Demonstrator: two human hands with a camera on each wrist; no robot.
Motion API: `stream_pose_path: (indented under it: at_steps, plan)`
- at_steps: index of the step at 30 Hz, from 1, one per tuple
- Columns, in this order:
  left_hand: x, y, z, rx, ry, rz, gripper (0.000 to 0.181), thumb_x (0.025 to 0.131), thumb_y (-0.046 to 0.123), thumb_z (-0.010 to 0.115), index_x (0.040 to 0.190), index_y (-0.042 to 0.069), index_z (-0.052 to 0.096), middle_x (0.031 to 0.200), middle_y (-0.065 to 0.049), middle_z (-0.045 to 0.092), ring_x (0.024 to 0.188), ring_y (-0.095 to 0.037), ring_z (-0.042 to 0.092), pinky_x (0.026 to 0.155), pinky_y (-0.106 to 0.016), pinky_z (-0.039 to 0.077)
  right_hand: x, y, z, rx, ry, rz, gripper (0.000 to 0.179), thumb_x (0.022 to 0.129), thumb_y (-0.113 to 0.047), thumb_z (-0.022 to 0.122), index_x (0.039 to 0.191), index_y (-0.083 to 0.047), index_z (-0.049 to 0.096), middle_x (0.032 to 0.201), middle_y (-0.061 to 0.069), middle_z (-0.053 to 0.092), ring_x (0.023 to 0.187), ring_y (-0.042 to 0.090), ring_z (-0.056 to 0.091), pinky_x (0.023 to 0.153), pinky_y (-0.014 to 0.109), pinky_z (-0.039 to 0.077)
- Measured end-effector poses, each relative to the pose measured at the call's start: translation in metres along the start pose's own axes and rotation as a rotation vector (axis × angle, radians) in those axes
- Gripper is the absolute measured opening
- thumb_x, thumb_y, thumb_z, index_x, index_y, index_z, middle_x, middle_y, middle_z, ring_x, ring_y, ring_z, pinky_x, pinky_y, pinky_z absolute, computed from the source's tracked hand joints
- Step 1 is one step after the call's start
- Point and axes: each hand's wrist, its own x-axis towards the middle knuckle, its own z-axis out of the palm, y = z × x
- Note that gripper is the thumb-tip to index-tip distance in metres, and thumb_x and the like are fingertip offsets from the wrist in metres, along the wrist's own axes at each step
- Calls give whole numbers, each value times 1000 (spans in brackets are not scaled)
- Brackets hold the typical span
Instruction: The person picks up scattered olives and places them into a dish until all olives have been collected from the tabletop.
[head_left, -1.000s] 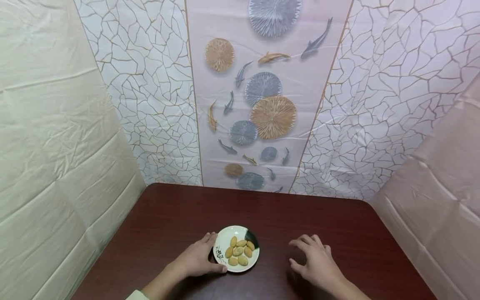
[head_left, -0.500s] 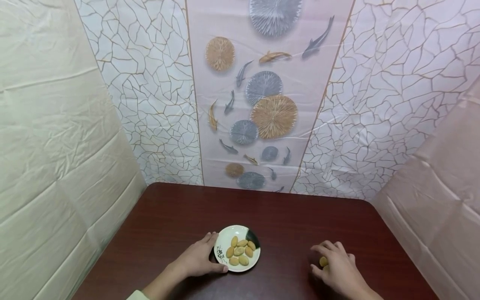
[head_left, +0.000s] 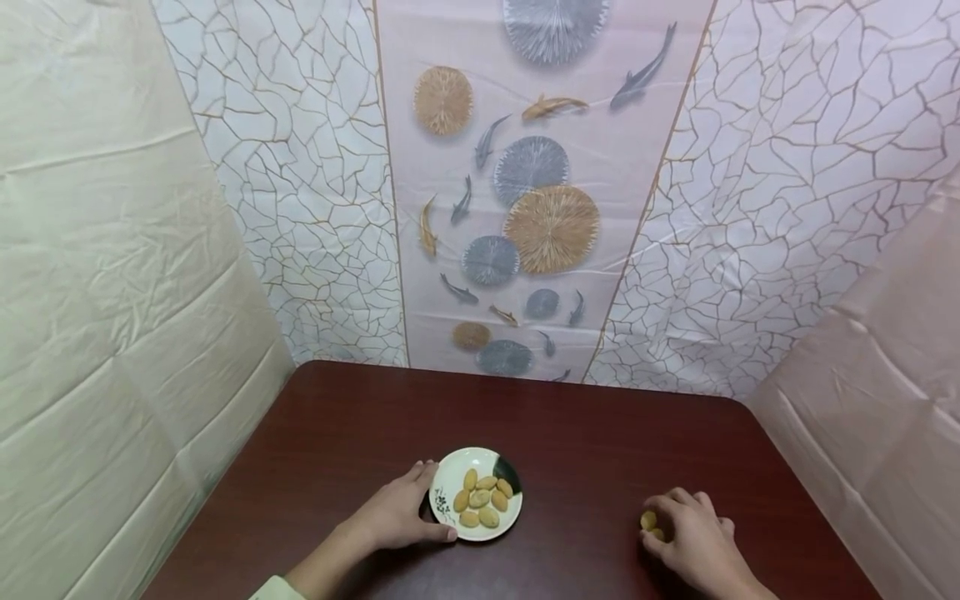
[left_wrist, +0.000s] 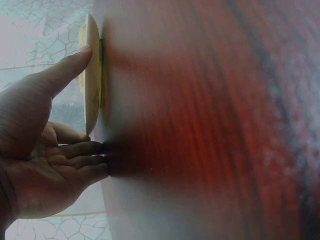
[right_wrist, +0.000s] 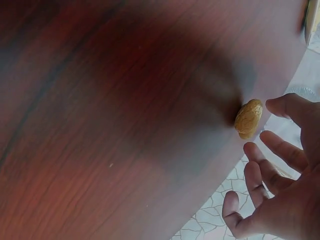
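Note:
A small white plate with a dark green patch and a dark plant motif stands on the table. Several yellow-brown, oval, wrinkled pieces like dried fruit lie on it. My left hand holds the plate's left rim, thumb at the near side and fingers at the far side. Farther right, my right hand is over two more such pieces on the table. In the right wrist view its bent fingers and thumb stand apart around a wrinkled piece, with gaps between; the pieces overlap there.
The dark red-brown table has rounded far corners. Behind it hangs a cloth printed with fish and round leaves. Pale cloth walls close in the left and right sides.
My right hand has moved right, away from the plate, to the two loose pieces, which have come into view by its thumb. My left hand has stayed at the plate.

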Motion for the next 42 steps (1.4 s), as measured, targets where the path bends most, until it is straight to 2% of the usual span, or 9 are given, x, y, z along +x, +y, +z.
stream_pose_path:
  at_steps: [5, 13, 21, 24, 30, 37, 42]
  plan:
    - [-1, 0, 2, -1, -3, 0, 122, 81, 60, 93, 169, -3, 38, 172, -31, 42, 161, -49, 42, 123, -69, 44, 1, 2, 3, 0, -19, 23, 28, 87, -30, 93, 110, -22, 80, 111, -3, 72, 108, 30, 58, 73, 51, 40]
    - [-2, 1, 2, -4, -7, -3, 121, 81, 60, 93, 168, -4, 38, 172, -32, 42, 161, -50, 42, 123, -70, 44, 1, -2, 7, -14, 29, 6, 19, 85, -24, 92, 98, -23, 79, 106, -3, 71, 104, 27, 58, 74, 52, 44]
    - [2, 1, 0, 1, -7, 2, 122, 82, 61, 92, 169, -5, 37, 172, -33, 41, 160, -51, 43, 122, -68, 45, 6, 1, 6, -12, 42, -2, 12, 89, -20, 89, 98, -21, 81, 105, -1, 73, 103, 29, 60, 71, 51, 46]
    - [3, 1, 0, 3, -2, 2, 122, 82, 62, 93, 169, -3, 37, 172, -32, 41, 159, -51, 44, 122, -68, 46, 9, 1, 4, -8, 41, 3, 11, 90, -21, 90, 98, -22, 82, 105, -1, 74, 103, 31, 61, 71, 51, 47]
    - [3, 1, 0, 4, -1, 0, 122, 81, 62, 93, 169, -3, 38, 172, -31, 42, 161, -50, 43, 123, -68, 45, 11, 1, 6, -23, 74, -19, 12, 88, -19, 91, 96, -22, 81, 96, -3, 73, 94, 27, 61, 66, 50, 51]
    - [2, 0, 0, 6, 0, -1, 122, 81, 62, 93, 169, -4, 38, 172, -31, 42, 161, -49, 42, 123, -68, 44, 14, 0, 9, -29, 76, -25, 12, 89, -19, 90, 92, -22, 79, 89, -6, 69, 91, 24, 59, 66, 49, 50]
    - [1, -1, 0, 5, 4, 0, 122, 81, 61, 93, 168, -4, 39, 172, -31, 43, 161, -50, 42, 123, -69, 44, 15, -5, 12, -23, 119, -55, 16, 87, -18, 92, 91, -25, 78, 86, -8, 68, 88, 20, 57, 65, 47, 48]
